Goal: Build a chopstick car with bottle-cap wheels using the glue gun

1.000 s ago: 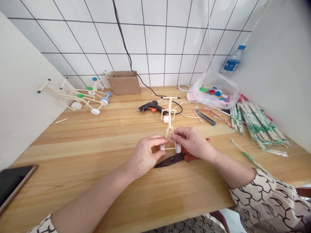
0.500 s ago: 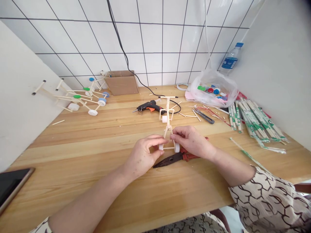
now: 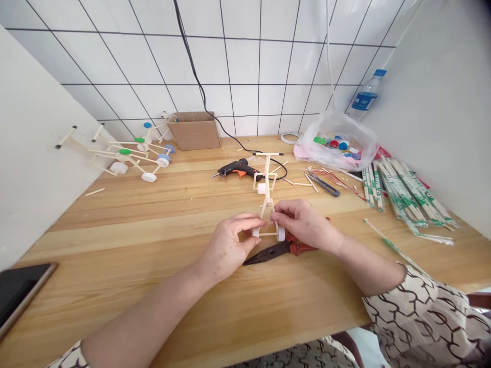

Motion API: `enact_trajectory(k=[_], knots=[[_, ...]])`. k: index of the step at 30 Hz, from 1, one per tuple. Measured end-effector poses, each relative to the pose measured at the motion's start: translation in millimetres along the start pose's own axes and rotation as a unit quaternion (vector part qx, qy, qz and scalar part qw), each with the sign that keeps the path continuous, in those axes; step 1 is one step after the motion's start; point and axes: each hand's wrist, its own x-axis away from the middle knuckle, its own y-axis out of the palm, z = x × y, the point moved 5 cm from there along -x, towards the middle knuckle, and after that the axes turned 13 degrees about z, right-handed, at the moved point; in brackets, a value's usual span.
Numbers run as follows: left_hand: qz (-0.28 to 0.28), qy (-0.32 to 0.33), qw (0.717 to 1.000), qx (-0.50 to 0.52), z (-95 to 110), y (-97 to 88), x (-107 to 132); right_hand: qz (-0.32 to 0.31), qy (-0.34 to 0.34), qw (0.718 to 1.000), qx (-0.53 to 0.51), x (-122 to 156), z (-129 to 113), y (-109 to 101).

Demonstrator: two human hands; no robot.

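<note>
A small tricycle model [image 3: 268, 190] built of pale wooden sticks stands on the table between my hands. It has a stick handlebar with dark tips, a white front wheel [image 3: 261, 188] and two white rear wheels, the right one [image 3: 281, 234] in full sight. My left hand [image 3: 232, 243] pinches around the left rear wheel, thumb below and fingers above. With thumb and fingertips, my right hand [image 3: 301, 221] holds the right slanting stick of the frame. Pliers with red handles [image 3: 270, 252] lie just in front of the model, partly under my right hand.
Behind the model lies a black glue gun [image 3: 240, 167]; a utility knife [image 3: 324, 184] is to its right. Finished stick models [image 3: 134, 153] and a cardboard box [image 3: 195, 133] stand back left. A bag of caps [image 3: 337, 143], wrapped chopsticks [image 3: 414, 189] and a bottle [image 3: 366, 94] are right. A phone [image 3: 23, 291] lies left.
The whole view has shifted slightly to the right. Both hands keep the same hold on the tricycle model.
</note>
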Motion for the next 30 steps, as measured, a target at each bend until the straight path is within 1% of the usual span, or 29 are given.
enact_trajectory(k=[5, 11, 16, 22, 26, 30], knots=[[-0.009, 0.002, 1.000, 0.005, -4.4, 1.7, 0.8, 0.001, -0.004, 1.000, 0.001, 0.4, 1.2, -0.2], [-0.012, -0.001, 1.000, 0.005, -8.6, 3.5, 2.4, 0.011, -0.033, 0.999, 0.005, -0.9, 3.0, 0.0], [-0.001, 0.002, 1.000, -0.002, -7.4, 2.8, 3.0, 0.013, -0.026, 1.000, -0.007, -1.0, 4.5, -0.5], [-0.008, 0.001, 1.000, -0.021, -6.9, 1.2, 2.8, 0.027, -0.021, 0.999, -0.015, -1.3, 0.4, -2.8], [-0.007, 0.010, 1.000, -0.028, -5.3, 0.5, 3.7, 0.021, -0.006, 1.000, -0.015, -0.8, -1.3, -3.1], [0.002, 0.026, 0.999, -0.037, -2.5, -0.5, 4.1, 0.024, -0.006, 1.000, -0.011, -0.6, -2.8, -4.2]])
